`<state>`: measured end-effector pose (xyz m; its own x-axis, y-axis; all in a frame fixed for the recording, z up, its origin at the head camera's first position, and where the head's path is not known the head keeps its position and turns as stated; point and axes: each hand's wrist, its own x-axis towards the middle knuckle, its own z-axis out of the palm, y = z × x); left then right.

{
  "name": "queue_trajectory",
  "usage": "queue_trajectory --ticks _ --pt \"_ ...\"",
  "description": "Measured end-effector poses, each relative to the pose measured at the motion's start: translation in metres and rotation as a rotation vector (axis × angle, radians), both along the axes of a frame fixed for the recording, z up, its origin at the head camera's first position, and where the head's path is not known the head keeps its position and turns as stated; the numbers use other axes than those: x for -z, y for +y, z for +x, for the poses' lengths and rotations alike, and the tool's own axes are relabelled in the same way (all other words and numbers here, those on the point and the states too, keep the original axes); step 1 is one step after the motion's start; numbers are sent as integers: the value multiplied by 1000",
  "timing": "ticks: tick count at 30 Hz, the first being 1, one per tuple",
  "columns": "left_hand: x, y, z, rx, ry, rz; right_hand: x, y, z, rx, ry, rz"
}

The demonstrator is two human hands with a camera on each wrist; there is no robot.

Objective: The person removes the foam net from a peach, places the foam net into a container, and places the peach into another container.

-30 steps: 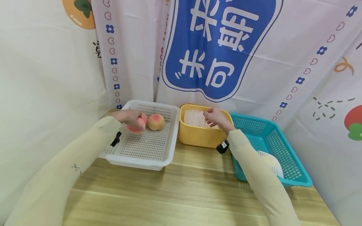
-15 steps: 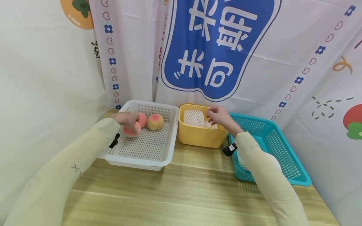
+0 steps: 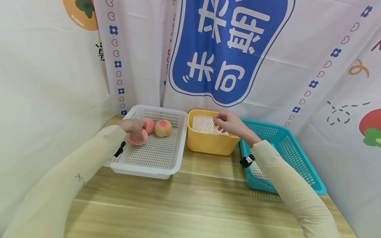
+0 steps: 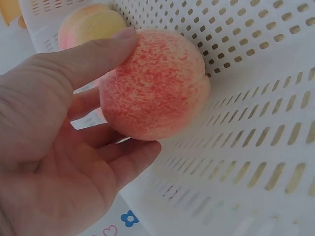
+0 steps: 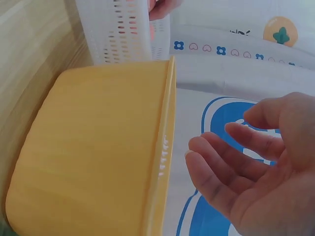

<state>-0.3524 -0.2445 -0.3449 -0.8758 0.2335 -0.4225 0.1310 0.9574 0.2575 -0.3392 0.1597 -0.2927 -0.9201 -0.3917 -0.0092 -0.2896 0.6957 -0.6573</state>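
Observation:
My left hand (image 3: 133,127) is over the left side of the white basket (image 3: 177,165). It grips a reddish peach (image 4: 160,86), thumb on top and fingers beneath, as the left wrist view shows. Beside it lie a pink peach (image 3: 149,125), partly behind the hand, and a yellowish peach (image 3: 163,128) with a red top. Above the yellow bin (image 3: 208,142), my right hand (image 3: 228,122) hovers with loosely bent fingers and holds nothing. White foam netting (image 3: 203,124) sits inside that bin. In the right wrist view, the fingers hang just beyond the bin's rim.
A teal basket (image 3: 309,180) stands to the right, partly behind my right forearm. White netting (image 3: 257,171) shows in it; the rest is hidden. All containers stand on a wooden table (image 3: 184,205), with a printed cloth (image 3: 268,105) hanging behind them.
The left hand and its peach have shifted slightly left and down, away from the other peaches. The right forearm has swung right, while that hand stays over the yellow bin.

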Motion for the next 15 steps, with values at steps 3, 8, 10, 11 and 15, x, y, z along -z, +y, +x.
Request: queue_trajectory --ticks 3,8,10,11,15 --pt "-2 2 0 -14 -1 4 -2 3 4 -27 30 40" --pt "-10 8 1 -23 -5 23 -5 9 9 -55 70 97" --pt "-14 11 2 -11 4 34 -6 12 10 -58 83 118" --pt "-15 13 1 -6 11 33 -6 13 11 -59 87 127" --pt "-20 19 0 27 50 55 -8 18 13 -69 92 141"
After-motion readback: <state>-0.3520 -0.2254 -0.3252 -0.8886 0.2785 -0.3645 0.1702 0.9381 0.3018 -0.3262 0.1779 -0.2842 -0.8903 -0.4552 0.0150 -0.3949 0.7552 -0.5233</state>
